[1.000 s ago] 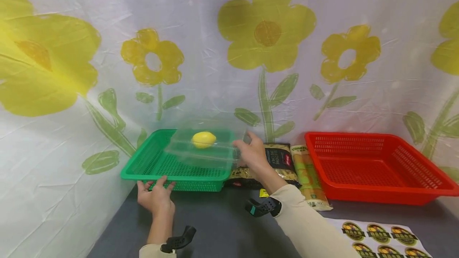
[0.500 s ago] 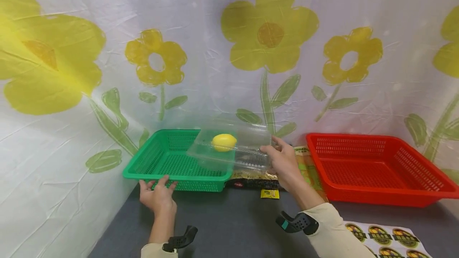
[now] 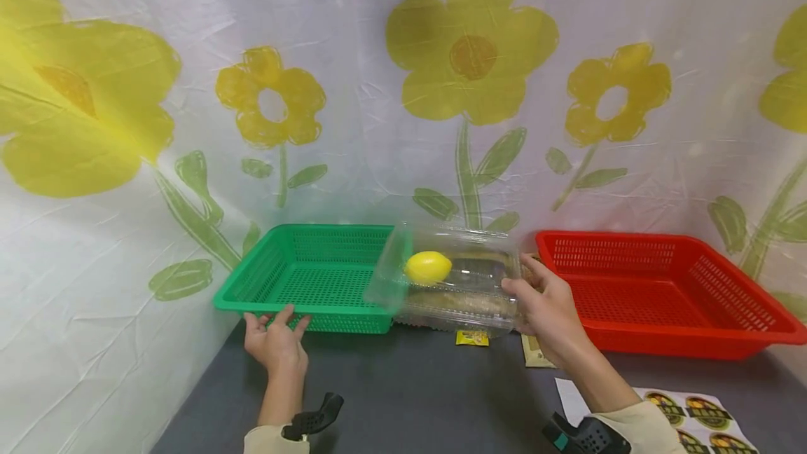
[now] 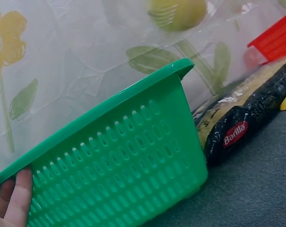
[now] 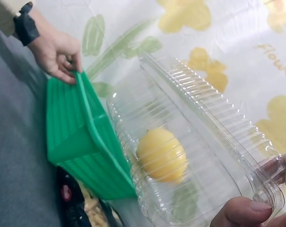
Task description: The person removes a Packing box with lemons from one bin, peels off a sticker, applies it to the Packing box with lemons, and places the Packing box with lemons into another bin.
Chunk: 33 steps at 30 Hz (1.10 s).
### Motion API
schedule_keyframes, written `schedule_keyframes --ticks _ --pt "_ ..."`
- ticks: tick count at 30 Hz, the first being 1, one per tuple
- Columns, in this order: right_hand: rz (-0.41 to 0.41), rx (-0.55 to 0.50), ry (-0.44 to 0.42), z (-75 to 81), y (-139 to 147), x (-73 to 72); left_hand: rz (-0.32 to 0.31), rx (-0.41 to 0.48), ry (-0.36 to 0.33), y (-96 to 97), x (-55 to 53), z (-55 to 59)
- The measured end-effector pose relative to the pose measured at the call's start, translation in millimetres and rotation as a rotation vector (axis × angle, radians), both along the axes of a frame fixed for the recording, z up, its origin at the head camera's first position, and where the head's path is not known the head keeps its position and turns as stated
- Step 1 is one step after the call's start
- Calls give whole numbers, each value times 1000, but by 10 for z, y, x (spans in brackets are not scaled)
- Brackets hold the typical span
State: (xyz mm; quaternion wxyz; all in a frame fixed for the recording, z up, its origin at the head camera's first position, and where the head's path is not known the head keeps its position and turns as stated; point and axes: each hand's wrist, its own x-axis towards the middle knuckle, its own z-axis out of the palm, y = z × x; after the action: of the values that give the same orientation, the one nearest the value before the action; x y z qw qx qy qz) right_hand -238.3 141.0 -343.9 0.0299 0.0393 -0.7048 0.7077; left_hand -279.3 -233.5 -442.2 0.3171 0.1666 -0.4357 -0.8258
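Observation:
My right hand (image 3: 550,307) grips the right end of a clear plastic container (image 3: 476,307), its thumb on the near side. A yellow lemon (image 3: 429,267) lies inside toward the left end, seen through the clear wall in the right wrist view too. The container is held raised, overlapping the right end of the green plastic basket (image 3: 315,314) in the head view. My left hand (image 3: 277,349) holds that basket by its front rim near the left corner, fingers (image 4: 21,198) curled up under the edge. The basket's visible floor has nothing on it.
A red basket (image 3: 668,335) stands at the right. Between the baskets are a Barilla pasta bag (image 4: 249,118), partly behind the container, a small yellow packet (image 3: 472,338) and a food package (image 3: 536,353). A sheet of round stickers (image 3: 709,412) lies front right.
My right hand has moved right and slightly down with the container and lemon, from over the green basket to in front of the pasta bag. My left hand has stayed at the basket rim.

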Motion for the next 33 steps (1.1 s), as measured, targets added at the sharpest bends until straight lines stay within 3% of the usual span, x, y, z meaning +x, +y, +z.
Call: schedule_keyframes --ticks 5,16,33 --pt "26 28 -1 -88 168 145 -13 -20 -12 -6 5 9" --pt "-46 84 -73 -247 330 345 13 -15 11 16 -8 -12" --pt "-35 50 -198 -680 405 440 3 25 9 36 -2 -4"
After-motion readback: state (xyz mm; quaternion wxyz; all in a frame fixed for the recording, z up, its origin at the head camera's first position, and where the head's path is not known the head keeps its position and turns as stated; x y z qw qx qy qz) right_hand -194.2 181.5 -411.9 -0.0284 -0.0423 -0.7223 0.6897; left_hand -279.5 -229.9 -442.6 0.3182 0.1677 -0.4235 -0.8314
